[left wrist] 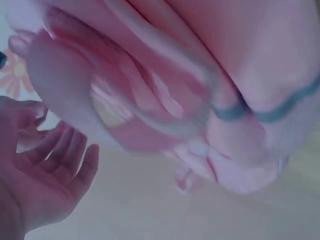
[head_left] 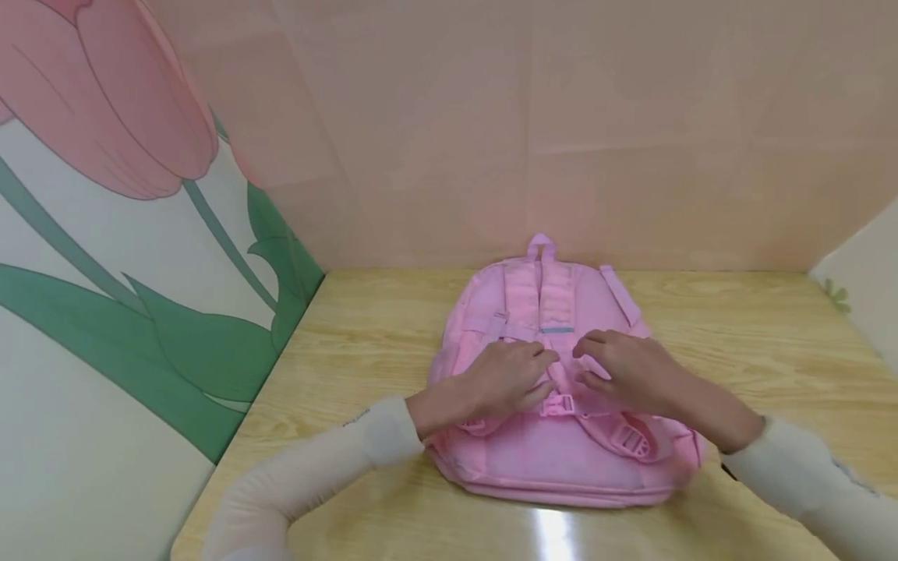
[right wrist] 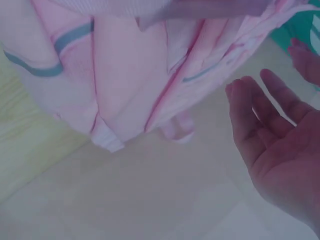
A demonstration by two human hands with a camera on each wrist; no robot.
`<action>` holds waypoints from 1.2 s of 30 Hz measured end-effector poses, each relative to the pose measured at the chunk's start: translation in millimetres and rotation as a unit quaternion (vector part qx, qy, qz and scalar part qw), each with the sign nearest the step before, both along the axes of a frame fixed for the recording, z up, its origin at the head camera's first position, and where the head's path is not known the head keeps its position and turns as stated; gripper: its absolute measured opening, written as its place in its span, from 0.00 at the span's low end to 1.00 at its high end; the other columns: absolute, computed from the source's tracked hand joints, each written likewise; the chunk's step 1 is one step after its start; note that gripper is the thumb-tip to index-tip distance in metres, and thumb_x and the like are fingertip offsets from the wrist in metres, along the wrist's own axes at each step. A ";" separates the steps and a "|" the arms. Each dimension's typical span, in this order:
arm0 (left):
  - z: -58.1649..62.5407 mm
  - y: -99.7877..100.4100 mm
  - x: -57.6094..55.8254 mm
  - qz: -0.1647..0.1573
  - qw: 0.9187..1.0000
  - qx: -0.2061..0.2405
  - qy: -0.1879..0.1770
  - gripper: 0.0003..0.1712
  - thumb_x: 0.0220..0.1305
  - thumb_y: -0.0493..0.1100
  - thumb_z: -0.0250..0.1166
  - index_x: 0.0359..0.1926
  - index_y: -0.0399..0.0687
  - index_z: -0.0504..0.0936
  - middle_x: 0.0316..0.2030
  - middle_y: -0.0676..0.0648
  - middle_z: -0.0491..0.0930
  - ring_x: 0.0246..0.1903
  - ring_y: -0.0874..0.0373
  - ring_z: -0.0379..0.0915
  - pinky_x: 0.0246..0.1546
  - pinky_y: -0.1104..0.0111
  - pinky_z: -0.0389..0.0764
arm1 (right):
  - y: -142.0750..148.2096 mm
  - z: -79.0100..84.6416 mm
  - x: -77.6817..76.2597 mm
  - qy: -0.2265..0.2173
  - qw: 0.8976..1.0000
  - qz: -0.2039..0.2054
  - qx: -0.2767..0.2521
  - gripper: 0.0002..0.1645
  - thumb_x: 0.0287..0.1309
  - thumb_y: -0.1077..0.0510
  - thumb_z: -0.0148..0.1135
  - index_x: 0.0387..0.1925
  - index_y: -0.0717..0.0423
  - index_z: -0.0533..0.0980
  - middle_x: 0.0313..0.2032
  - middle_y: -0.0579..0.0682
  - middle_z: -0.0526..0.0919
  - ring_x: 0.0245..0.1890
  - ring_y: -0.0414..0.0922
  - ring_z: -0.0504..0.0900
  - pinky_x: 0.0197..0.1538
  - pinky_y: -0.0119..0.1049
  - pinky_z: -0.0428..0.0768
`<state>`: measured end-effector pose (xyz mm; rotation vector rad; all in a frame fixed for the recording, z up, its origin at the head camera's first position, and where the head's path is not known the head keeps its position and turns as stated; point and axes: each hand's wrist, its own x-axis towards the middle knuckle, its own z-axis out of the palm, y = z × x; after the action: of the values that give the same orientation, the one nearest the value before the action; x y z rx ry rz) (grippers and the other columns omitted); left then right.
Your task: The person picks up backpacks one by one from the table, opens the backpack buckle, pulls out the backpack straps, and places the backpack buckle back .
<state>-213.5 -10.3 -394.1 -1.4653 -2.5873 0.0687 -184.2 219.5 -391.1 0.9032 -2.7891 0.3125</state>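
A pink backpack lies on the wooden table with its shoulder straps facing up and its top loop toward the back wall. Across the straps, a pink buckle shows between my hands, nearer the left fingertips. My left hand is over the left strap side, its fingers loosely bent. Opposite it, my right hand is over the right side, fingers bent toward the middle. In the wrist views, the left hand and the right hand have relaxed fingers with nothing between them.
The wooden table extends to both sides of the backpack. Behind it stands a plain pinkish-tan wall. A panel with a large printed tulip borders the left, and a white panel the right.
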 end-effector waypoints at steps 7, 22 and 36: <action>-11.8 2.5 9.0 -0.063 0.997 -0.052 -0.005 0.17 0.73 0.58 0.55 0.49 0.54 0.80 0.39 0.56 0.81 0.39 0.63 0.79 0.34 0.73 0.83 | -2.0 -15.3 16.5 0.040 0.999 0.011 0.022 0.12 0.51 0.54 0.75 0.37 0.51 0.82 0.36 0.47 0.83 0.35 0.46 0.83 0.24 0.39 0.84; -31.9 5.6 15.5 -0.032 0.996 -0.084 0.006 0.20 0.69 0.63 0.59 0.45 0.54 0.81 0.36 0.55 0.81 0.30 0.64 0.74 0.24 0.76 0.77 | -6.4 -41.9 24.4 0.036 0.998 0.060 0.003 0.11 0.50 0.49 0.75 0.34 0.45 0.81 0.33 0.39 0.77 0.34 0.37 0.75 0.29 0.30 0.81; -28.0 4.0 15.9 0.000 0.999 -0.021 -0.036 0.18 0.71 0.60 0.58 0.45 0.53 0.83 0.39 0.54 0.81 0.35 0.63 0.75 0.29 0.77 0.78 | -0.7 -52.1 22.2 0.110 0.989 0.084 -0.040 0.16 0.49 0.53 0.74 0.41 0.52 0.82 0.36 0.42 0.81 0.37 0.39 0.79 0.34 0.34 0.86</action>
<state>-197.6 -6.4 -422.1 -1.5086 -2.6585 0.0731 -162.0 218.8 -443.2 1.0855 -2.4869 0.3260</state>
